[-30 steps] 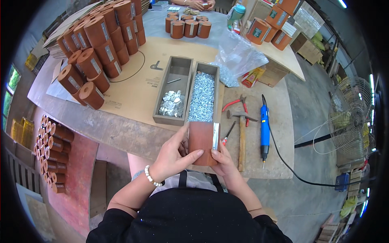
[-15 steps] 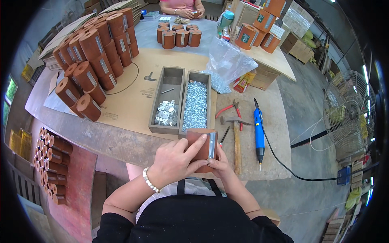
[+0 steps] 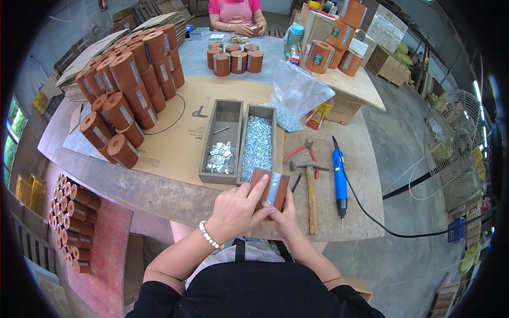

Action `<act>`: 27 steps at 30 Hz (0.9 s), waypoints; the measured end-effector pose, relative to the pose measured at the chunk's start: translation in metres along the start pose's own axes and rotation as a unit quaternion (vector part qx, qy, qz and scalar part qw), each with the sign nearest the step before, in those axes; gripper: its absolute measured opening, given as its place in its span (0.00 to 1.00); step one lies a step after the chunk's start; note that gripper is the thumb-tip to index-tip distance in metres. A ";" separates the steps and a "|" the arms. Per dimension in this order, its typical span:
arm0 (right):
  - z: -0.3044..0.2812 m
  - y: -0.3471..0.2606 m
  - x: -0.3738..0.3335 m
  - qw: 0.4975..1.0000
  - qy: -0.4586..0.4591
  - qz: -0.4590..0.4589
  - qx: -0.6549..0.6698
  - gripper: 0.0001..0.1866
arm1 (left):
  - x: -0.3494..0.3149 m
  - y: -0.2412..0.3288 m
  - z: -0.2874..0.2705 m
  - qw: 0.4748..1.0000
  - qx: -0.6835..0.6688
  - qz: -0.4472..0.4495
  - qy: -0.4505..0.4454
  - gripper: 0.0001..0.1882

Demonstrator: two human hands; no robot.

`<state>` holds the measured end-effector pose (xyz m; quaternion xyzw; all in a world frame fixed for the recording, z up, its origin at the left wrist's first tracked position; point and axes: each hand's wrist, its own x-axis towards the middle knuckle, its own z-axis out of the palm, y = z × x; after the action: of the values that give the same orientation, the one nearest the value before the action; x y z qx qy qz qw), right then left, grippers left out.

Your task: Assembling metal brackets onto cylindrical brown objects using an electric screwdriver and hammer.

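Note:
Both my hands are closed round a reddish-brown cylinder [image 3: 282, 186] at the table's front edge. A shiny metal strip [image 3: 274, 188] runs along the side facing up. My left hand [image 3: 236, 208] grips it from the left, its index finger lying on the surface beside the strip. From below and the right, my right hand [image 3: 287, 216] supports it, thumb close to the strip's lower end. Just beyond sits a grey two-part tray: one trough [image 3: 212, 135] holds small pale metal pieces [image 3: 221, 157] and a thin rod, the other is filled with screws [image 3: 257, 148].
Right of my hands lie a hammer [image 3: 312, 199], red-handled pliers [image 3: 306, 150] and a blue electric screwdriver [image 3: 339, 175] with a black cord. Stacked cylinders [image 3: 126, 72] rise at left. A clear plastic bag [image 3: 302, 87] lies behind the tray. Across the table, a person [image 3: 237, 16] handles something small.
The cylinder has turned in my hands, so its metal strip faces up more and tilts. My left index finger stays on it. The whole view has shifted slightly.

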<state>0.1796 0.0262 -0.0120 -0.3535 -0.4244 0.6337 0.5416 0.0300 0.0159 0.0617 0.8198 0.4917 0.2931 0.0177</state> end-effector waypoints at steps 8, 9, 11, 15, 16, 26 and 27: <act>0.003 0.001 0.009 0.972 0.123 -0.116 -0.163 0.49 | 0.010 0.000 0.013 0.997 -0.069 -0.020 -0.018 0.36; 0.003 0.000 0.009 0.972 0.135 -0.122 -0.152 0.51 | 0.012 0.001 0.014 0.996 -0.086 -0.026 -0.025 0.37; 0.002 -0.002 0.010 0.967 0.143 -0.147 -0.152 0.51 | 0.015 0.000 0.021 0.994 -0.104 -0.024 -0.033 0.38; -0.005 -0.003 0.010 0.957 0.170 -0.165 -0.166 0.53 | 0.019 0.001 0.029 0.993 -0.117 0.009 -0.021 0.38; -0.008 -0.004 0.010 0.956 0.177 -0.166 -0.166 0.53 | 0.021 0.003 0.029 0.991 -0.130 0.003 -0.027 0.37; -0.025 -0.020 0.003 0.936 0.238 -0.166 -0.201 0.53 | 0.046 0.021 0.044 0.982 -0.183 -0.006 -0.040 0.33; -0.027 -0.022 0.002 0.930 0.241 -0.168 -0.221 0.53 | 0.049 0.019 0.050 0.985 -0.172 0.009 -0.029 0.32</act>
<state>0.2127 0.0337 -0.0023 -0.5298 -0.4636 0.3200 0.6340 0.0875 0.0591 0.0491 0.8171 0.4257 0.3498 0.1694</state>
